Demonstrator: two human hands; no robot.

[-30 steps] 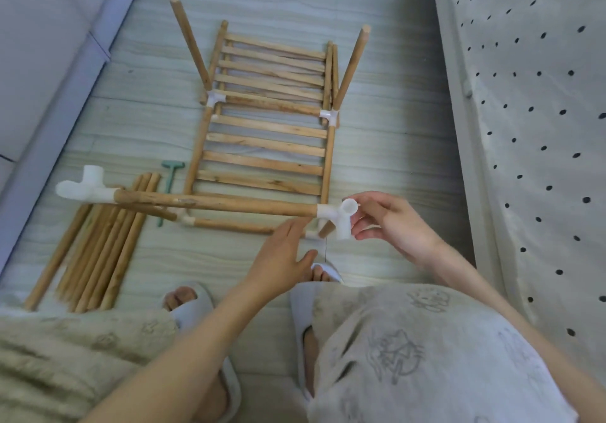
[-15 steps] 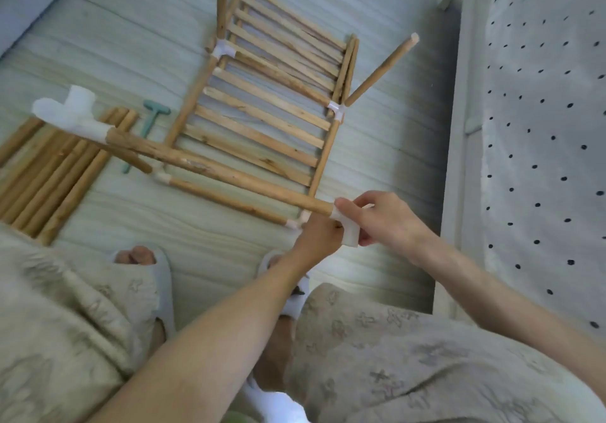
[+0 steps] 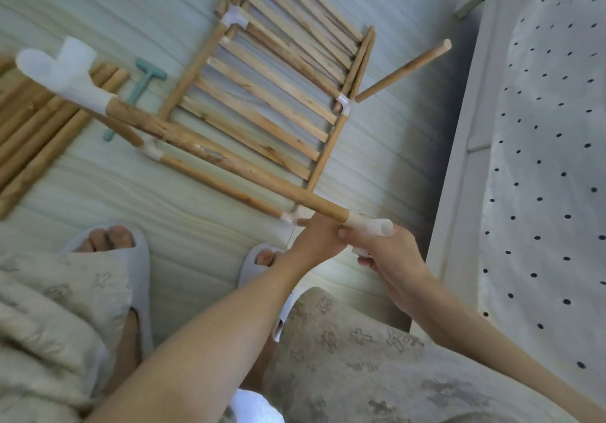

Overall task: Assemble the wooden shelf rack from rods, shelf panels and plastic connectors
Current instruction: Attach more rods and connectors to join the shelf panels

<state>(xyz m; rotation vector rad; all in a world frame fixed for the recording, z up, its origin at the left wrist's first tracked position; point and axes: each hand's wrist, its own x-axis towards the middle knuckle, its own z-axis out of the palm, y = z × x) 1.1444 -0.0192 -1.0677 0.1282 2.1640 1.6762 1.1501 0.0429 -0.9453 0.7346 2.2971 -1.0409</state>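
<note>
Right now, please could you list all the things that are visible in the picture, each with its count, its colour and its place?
held rod: one, light wood, raised over the floor, a connector on each end
far connector: one, white, on the rod's upper left end
near connector: one, white, on the rod's end at the hands
shelf rack: one, wood with white joints, partly built, lying on the floor
loose rods: several, wood, in a row at the left edge
small tool: one, teal, on the floor beside the loose rods
slippers: two, white, on the feet
left hand: grips the rod's end
right hand: holds the near connector
</note>
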